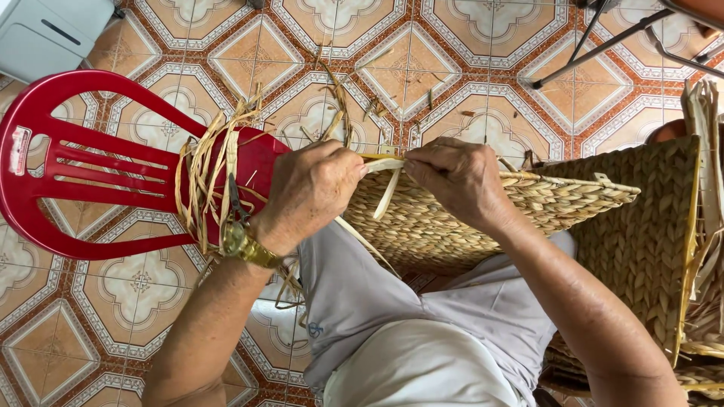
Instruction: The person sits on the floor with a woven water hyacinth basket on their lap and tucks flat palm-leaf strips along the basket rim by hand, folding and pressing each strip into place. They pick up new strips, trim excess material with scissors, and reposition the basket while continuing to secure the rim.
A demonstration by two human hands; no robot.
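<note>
A woven straw basket (603,218) rests on my lap, its rim turned toward me. My left hand (313,192), with a gold watch on the wrist, is closed on a pale straw strand (386,188) at the rim. My right hand (456,177) pinches the same strand from the other side, fingertips nearly touching the left. The strand hangs down over the basket wall.
A red plastic chair (68,162) stands at the left with a bundle of loose dry straw (207,173) draped on its seat. Straw scraps litter the patterned tile floor (422,68). Black metal legs (596,45) stand top right; more straw strips (709,128) at the right edge.
</note>
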